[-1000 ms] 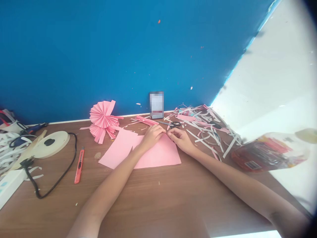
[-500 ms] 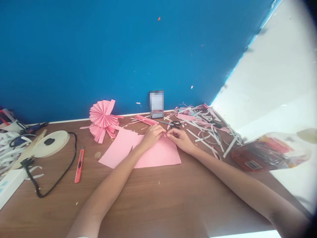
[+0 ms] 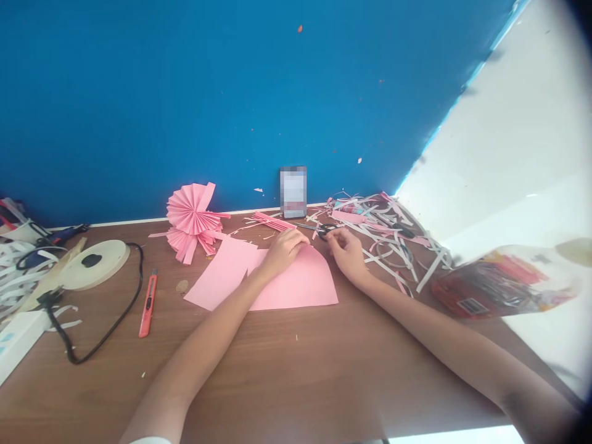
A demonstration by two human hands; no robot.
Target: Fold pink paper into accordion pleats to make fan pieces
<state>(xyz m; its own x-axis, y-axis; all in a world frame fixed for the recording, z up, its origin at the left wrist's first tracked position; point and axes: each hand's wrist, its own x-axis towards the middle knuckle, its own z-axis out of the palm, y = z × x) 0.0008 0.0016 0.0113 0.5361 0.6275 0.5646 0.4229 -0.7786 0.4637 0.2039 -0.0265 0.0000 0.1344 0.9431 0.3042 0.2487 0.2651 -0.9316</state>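
Note:
My left hand (image 3: 284,248) rests curled on the far edge of a pink paper sheet (image 3: 296,287) lying on the wooden table (image 3: 287,376), its fingers pressed down on the fold there. My right hand (image 3: 346,250) has its fingers bent at the black handles of the scissors (image 3: 324,229), which lie just beyond the sheet. A second pink sheet (image 3: 222,274) lies partly under the first. Folded pink paper fans (image 3: 190,219) sit at the back left, and a pleated pink strip (image 3: 272,222) lies near the wall.
A blurred card (image 3: 293,192) leans on the blue wall. A heap of paper strips (image 3: 393,231) lies back right, beside a plastic packet (image 3: 502,283). On the left are a red utility knife (image 3: 148,303), a tape roll (image 3: 90,264), a black cable (image 3: 106,333).
My right hand left the pink sheet's far edge and moved right and back to the scissors' handles. The left hand stayed on the fold.

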